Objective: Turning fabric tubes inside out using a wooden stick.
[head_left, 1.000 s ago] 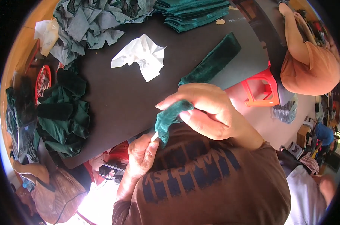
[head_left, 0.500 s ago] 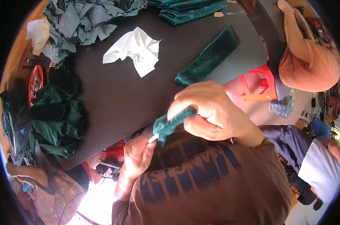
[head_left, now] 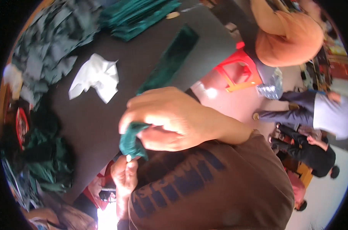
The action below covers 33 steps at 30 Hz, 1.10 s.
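Observation:
In front of my brown shirt, my right hand (head_left: pixel 162 120) is closed on a small green velvet piece (head_left: pixel 129 143), which curls between its thumb and fingers. Just below, my left hand (head_left: pixel 124 174) pinches a thin white stick (head_left: pixel 128 157); its upper end meets the lower end of the velvet piece. Whether the stick runs inside the fabric is hidden. A long folded strip of dark green velvet (head_left: pixel 170 59) lies on the dark table (head_left: pixel 93 126) beyond my right hand. To its left rests a crumpled white cloth or paper (head_left: pixel 97 78).
Grey-green fabric pieces (head_left: pixel 59 38) are heaped at the far left, beside stacked green velvet (head_left: pixel 139 15). More dark velvet (head_left: pixel 47 157) lies along the left edge. A red stool (head_left: pixel 241 69) stands right of the table, near a person in orange (head_left: pixel 291 40). Other people stand further right.
My view has turned, so the table things sit further left and lower. Both hands still hold the velvet piece and stick; the velvet now curls more, and less of the stick shows.

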Each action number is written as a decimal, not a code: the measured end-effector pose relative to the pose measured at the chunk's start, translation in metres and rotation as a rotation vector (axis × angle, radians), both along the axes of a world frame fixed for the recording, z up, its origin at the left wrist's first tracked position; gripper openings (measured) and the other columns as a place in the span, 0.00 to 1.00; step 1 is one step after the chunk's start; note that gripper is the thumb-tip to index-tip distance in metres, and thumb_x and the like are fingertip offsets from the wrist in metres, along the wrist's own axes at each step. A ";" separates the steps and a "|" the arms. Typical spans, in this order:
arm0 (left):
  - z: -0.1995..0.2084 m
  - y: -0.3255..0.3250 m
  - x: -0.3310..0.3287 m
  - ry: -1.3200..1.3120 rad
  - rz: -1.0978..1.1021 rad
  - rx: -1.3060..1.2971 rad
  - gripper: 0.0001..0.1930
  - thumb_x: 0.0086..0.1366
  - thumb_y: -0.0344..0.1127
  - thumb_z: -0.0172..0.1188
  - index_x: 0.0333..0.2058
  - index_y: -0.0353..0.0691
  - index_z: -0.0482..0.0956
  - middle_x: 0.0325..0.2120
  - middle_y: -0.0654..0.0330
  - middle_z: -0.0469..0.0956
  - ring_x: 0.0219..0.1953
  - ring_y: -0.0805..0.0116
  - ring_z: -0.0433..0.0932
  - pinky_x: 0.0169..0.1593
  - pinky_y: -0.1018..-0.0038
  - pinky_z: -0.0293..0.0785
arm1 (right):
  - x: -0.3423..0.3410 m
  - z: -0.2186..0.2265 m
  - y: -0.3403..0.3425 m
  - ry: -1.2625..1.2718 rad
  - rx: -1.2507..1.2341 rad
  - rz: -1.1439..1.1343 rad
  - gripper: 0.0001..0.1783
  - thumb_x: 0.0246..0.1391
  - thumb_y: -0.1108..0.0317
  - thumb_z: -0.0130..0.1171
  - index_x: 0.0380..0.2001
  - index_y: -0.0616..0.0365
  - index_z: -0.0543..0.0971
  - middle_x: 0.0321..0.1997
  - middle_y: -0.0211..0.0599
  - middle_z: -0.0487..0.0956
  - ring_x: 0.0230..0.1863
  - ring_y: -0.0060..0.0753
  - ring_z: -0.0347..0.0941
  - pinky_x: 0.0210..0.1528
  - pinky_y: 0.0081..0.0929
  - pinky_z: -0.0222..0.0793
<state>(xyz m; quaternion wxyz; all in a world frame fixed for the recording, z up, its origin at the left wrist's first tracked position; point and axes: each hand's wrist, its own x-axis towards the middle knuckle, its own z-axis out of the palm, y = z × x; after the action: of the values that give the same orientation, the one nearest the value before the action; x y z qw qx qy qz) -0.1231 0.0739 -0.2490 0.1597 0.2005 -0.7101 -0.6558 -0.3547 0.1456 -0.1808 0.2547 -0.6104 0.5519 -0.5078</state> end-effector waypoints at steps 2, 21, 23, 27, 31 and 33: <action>-0.006 0.000 0.005 0.010 0.047 0.023 0.18 0.67 0.45 0.45 0.33 0.32 0.70 0.17 0.73 0.60 0.18 0.83 0.53 0.24 0.83 0.48 | -0.001 -0.001 0.002 -0.021 -0.074 -0.045 0.10 0.41 0.77 0.53 0.31 0.58 0.73 0.24 0.35 0.70 0.24 0.40 0.67 0.26 0.33 0.62; -0.019 0.000 0.011 0.005 0.039 0.045 0.20 0.65 0.45 0.49 0.39 0.29 0.73 0.26 0.62 0.73 0.29 0.75 0.67 0.34 0.76 0.63 | 0.014 0.000 0.003 0.149 0.116 -0.054 0.07 0.39 0.68 0.56 0.21 0.58 0.71 0.20 0.38 0.71 0.25 0.44 0.70 0.27 0.37 0.64; -0.016 0.000 0.012 -0.019 0.068 0.073 0.19 0.66 0.44 0.49 0.41 0.29 0.73 0.30 0.60 0.74 0.32 0.74 0.68 0.37 0.74 0.64 | 0.014 0.000 0.003 0.127 -0.037 -0.153 0.08 0.39 0.67 0.55 0.15 0.59 0.71 0.17 0.42 0.72 0.22 0.49 0.71 0.23 0.40 0.65; -0.025 -0.005 0.022 -0.033 0.040 0.040 0.19 0.66 0.43 0.49 0.42 0.29 0.73 0.29 0.60 0.74 0.32 0.74 0.68 0.37 0.74 0.65 | 0.015 0.004 0.003 0.126 -0.010 -0.164 0.09 0.39 0.66 0.56 0.16 0.59 0.71 0.17 0.42 0.72 0.22 0.48 0.71 0.24 0.39 0.65; -0.030 -0.006 0.023 -0.013 0.021 0.050 0.21 0.65 0.45 0.49 0.44 0.30 0.72 0.30 0.62 0.73 0.31 0.75 0.67 0.36 0.76 0.63 | 0.025 0.006 0.000 0.211 0.114 -0.069 0.08 0.39 0.66 0.57 0.21 0.59 0.73 0.20 0.38 0.73 0.25 0.43 0.72 0.27 0.36 0.66; -0.027 0.003 0.016 0.055 0.105 0.064 0.21 0.65 0.46 0.49 0.44 0.31 0.72 0.28 0.65 0.71 0.28 0.78 0.65 0.33 0.79 0.60 | 0.029 0.007 -0.002 0.231 0.142 -0.058 0.08 0.39 0.65 0.57 0.20 0.59 0.73 0.20 0.38 0.73 0.24 0.43 0.72 0.27 0.36 0.66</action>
<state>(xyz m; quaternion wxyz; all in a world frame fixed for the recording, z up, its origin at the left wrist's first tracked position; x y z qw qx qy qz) -0.1068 0.0769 -0.2761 0.2068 0.2242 -0.6727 -0.6741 -0.3260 0.1432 -0.1738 0.2174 -0.6291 0.6295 -0.4010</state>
